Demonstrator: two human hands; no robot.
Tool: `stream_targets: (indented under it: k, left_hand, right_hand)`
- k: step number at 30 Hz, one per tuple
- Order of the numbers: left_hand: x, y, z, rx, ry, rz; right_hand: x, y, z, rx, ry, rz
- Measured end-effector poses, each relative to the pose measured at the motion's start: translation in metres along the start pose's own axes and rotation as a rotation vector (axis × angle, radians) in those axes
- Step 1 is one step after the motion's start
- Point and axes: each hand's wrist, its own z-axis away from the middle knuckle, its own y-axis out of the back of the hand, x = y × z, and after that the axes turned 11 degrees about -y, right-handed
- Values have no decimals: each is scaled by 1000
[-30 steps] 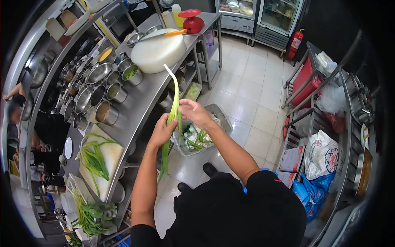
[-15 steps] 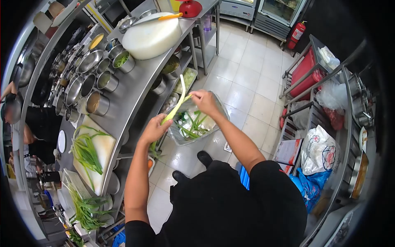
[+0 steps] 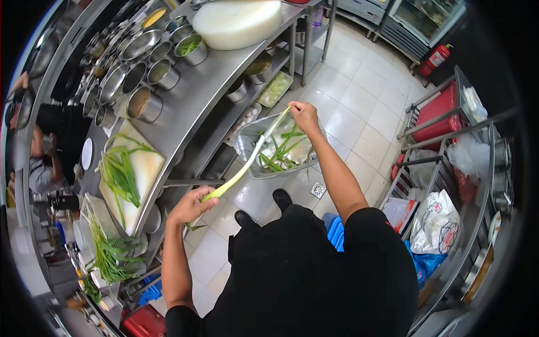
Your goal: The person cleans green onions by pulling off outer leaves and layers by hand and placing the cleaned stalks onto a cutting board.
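Note:
A long pale leek (image 3: 247, 164) stretches between my two hands, white in the middle and green at the near end. My left hand (image 3: 191, 206) is closed around the green end, with some leaf hanging below it. With its fingertips, my right hand (image 3: 304, 117) pinches a thin yellow-green strip at the far end; whether it is a peeled layer cannot be made out. Beneath the leek sits a clear plastic bin (image 3: 245, 147) with green leaf pieces and white scraps inside. More green leaves (image 3: 126, 174) lie on a white cutting board (image 3: 147, 168) to the left.
A steel counter (image 3: 196, 106) runs along the left, bearing several metal pots (image 3: 145, 105) and a thick round white block (image 3: 236, 23). A basket of greens (image 3: 109, 247) stands at lower left. Racks with bags (image 3: 435, 222) line the right side; a floor drain (image 3: 318, 190) lies near my feet.
My hands have moved apart, the left down toward me and the right up and away. The leek now spans between them. The view has shifted.

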Motion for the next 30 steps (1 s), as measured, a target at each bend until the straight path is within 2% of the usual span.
stream_targets:
  k: [5,7,9,11,14,15,17,19,21,23,24,26,28,30]
  left_hand:
    - [4,2,36,22,87,55]
    - [-1,3,51,-20,145,-76]
    - [-10,4,60,8,147,-3]
    - [-18,4,74,59,137,137]
    - [-7,1,69,129,71,159]
    - [-3,-1,63,141,64,157]
    - [6,-5,47,158,-9,110]
    - [3,-9,30,172,-47,114]
    - [4,-17,9,181,-85,117]
    - [13,-23,-11,189,-160,-29]
    - [14,-24,-17,124,-243,-133]
    - [11,-24,-26,79,-325,-266]
    - [15,-23,-26,116,-328,-294]
    - [24,-22,-21,-21,-186,-91]
  right_hand:
    - [13,-26,-2,112,31,-2]
    - [22,-35,-5,149,44,4]
    - [39,-35,-13,178,12,126]
    - [58,-42,-11,88,87,135]
    - [70,-44,11,-290,102,587]
    - [73,-49,21,-288,115,584]
    - [82,-59,40,-127,226,456]
    - [38,-52,61,-580,-85,-130]
    - [-25,-25,96,-1107,-390,-589]
    - [-67,-21,132,-1261,-393,-901]
    - [-72,-25,137,-1303,-371,-899]
    - [-77,-31,132,-1068,-537,-922]
    - [-74,-19,111,-1032,-614,-901]
    - [-68,-8,99,-894,-606,-922]
